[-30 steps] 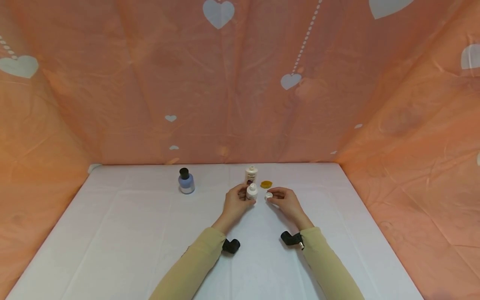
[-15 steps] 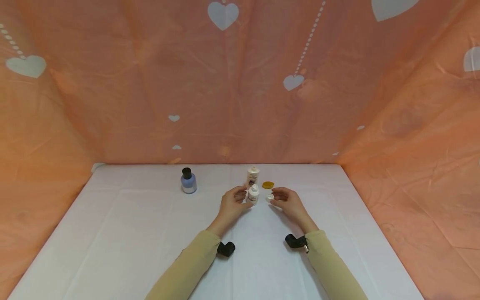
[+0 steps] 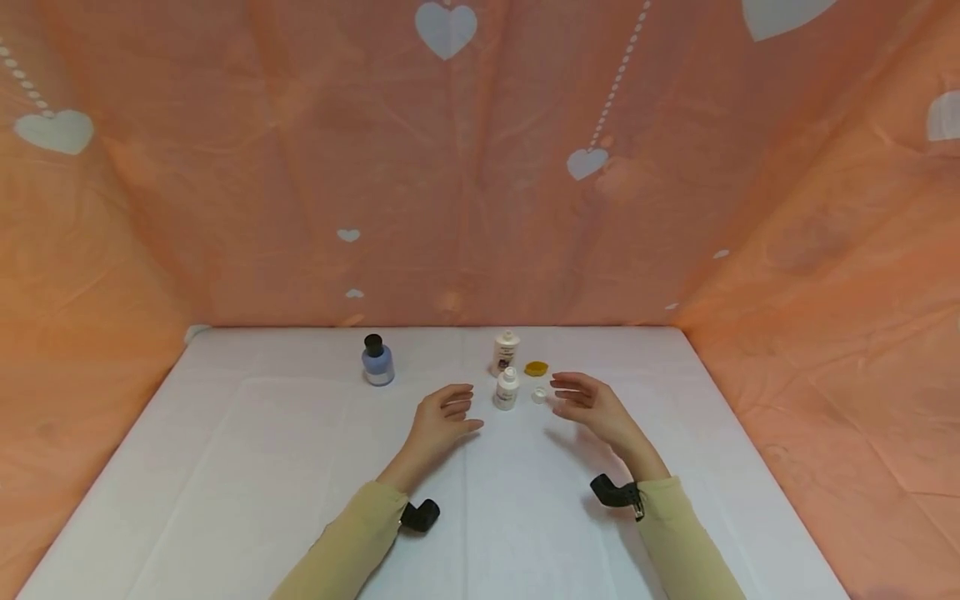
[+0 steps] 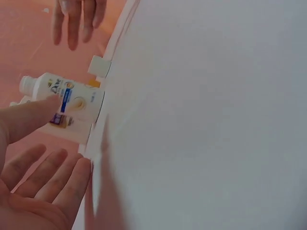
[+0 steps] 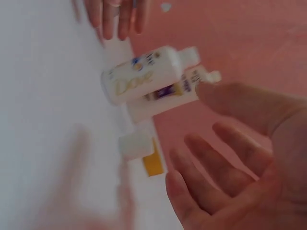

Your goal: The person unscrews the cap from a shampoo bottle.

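Left grip (image 3: pixel 438 414) released small bottle (image 3: pixel 506 389), right grip (image 3: pixel 588 403) released cap (image 3: pixel 538 395), both wide, withdrawn

Soft even light, blurred wrist views

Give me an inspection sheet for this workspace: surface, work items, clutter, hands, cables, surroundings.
Surface: white table cloth, creased, flat.
Work items: small white bottle upright, no cap on it; small white cap lying on the cloth just to its right, apart from it.
Clutter: taller white bottle behind the small one; yellow cap beside it; blue bottle with black cap off to the left.
Hands: left hand and right hand both hold nothing, fingers relaxed, either side of the small bottle, touching neither it nor the cap.
Cables: nothing seen; a black wrist camera on each forearm.
Surroundings: orange backdrop with white hearts on three sides.
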A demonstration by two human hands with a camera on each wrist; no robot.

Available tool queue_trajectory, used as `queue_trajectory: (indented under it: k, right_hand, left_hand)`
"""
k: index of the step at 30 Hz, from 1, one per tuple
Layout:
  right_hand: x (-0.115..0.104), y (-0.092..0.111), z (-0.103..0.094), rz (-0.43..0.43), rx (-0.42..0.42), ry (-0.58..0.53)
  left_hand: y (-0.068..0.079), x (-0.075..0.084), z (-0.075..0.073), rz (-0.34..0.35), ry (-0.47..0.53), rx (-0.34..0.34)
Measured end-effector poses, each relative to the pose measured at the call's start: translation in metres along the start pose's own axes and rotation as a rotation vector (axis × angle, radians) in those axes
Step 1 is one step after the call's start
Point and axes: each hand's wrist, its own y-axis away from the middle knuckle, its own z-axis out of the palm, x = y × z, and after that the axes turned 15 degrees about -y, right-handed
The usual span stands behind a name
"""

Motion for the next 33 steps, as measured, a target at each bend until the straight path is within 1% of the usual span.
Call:
queue_trajectory:
  k: [3, 6, 9, 14, 18, 21, 24, 27, 30, 33]
  right_hand:
    - [-0.009, 0.005, 0.002, -0.022, -0.070, -0.047]
    - [-0.015, 0.008, 0.010, -0.050, -0.126, -0.074]
    - [-0.021, 0.009, 0.018, -0.089, -0.164, -0.076]
    - [-0.030, 0.009, 0.036, -0.137, -0.232, -0.078]
    - [-0.033, 0.005, 0.053, -0.166, -0.306, -0.072]
    - [-0.032, -0.001, 0.065, -0.154, -0.350, -0.072]
    - [-0.030, -0.008, 0.077, -0.149, -0.384, -0.064]
    - [-0.028, -0.015, 0.089, -0.167, -0.412, -0.057]
    - [-0.033, -0.019, 0.101, -0.177, -0.442, -0.066]
    - [-0.040, -0.023, 0.113, -0.157, -0.459, -0.079]
  left_hand:
    - [0.006, 0.002, -0.008, 0.000, 0.015, -0.024]
    - [0.012, 0.003, -0.018, 0.004, 0.042, -0.052]
    - [0.017, 0.005, -0.028, 0.014, 0.072, -0.071]
    - [0.027, 0.006, -0.045, 0.034, 0.090, -0.076]
    - [0.036, 0.003, -0.059, 0.048, 0.080, -0.059]
    - [0.040, -0.002, -0.069, 0.055, 0.078, -0.041]
    - [0.043, -0.008, -0.077, 0.057, 0.077, -0.026]
    - [0.045, -0.014, -0.085, 0.053, 0.074, -0.013]
    - [0.048, -0.018, -0.093, 0.048, 0.070, -0.003]
    - [0.050, -0.019, -0.103, 0.038, 0.073, 0.013]
